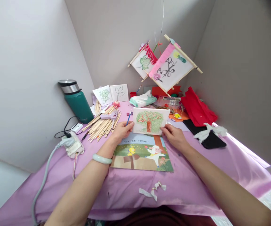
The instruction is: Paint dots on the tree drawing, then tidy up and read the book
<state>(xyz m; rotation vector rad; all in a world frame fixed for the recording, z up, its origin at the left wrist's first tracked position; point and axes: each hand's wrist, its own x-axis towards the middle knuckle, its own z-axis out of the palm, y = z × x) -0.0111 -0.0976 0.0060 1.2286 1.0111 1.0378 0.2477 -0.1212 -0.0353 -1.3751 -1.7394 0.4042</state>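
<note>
A small white canvas (151,121) painted with a green and red tree is held up between both hands above an open picture book (142,155). My left hand (120,131) grips the canvas's left edge, and a blue paintbrush (128,119) sticks up from between its fingers. A pale green bangle (102,159) sits on that wrist. My right hand (174,135) pinches the canvas's lower right corner.
A pile of wooden sticks (101,125) and a glue gun (109,116) lie to the left on the purple tablecloth (203,163), near a green flask (77,102) and a power strip (73,145). Behind lie tissues (142,99), red cloth (197,110), two hanging pictures (170,67), and torn paper scraps (152,190).
</note>
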